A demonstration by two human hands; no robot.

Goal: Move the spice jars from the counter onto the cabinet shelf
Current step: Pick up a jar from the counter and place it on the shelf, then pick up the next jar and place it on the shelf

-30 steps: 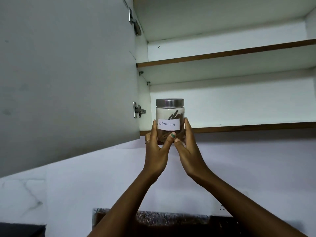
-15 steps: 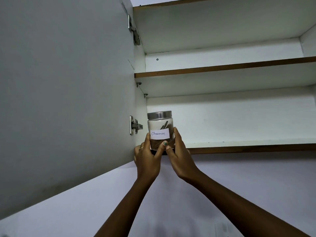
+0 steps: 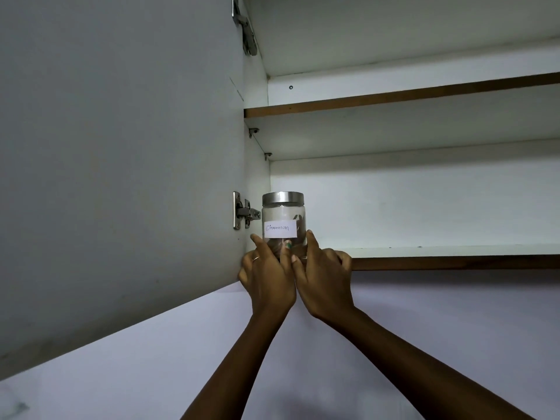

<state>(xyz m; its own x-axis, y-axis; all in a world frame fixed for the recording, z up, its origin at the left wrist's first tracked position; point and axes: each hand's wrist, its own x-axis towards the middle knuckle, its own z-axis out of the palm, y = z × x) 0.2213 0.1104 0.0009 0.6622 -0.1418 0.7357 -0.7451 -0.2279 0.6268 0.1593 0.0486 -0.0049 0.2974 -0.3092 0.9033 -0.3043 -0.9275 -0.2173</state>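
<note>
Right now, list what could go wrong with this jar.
1. The jar sits at the lowest shelf's front edge; letting go early could tip it off.
2. Both hands, left and right, hold only its base, so the glass might slip.
3. Pushing left could knock it against the door hinge.

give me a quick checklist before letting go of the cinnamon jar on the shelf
1. Jar upright, metal lid on: ok.
2. Jar base fully resting on the bottom shelf: cannot tell, fingers hide it.
3. Left hand and right hand both touching the jar: ok.
4. Shelf space to the jar's right free: ok.
5. Cabinet door swung open, out of the way: ok.
6. Label facing out: ok.
</note>
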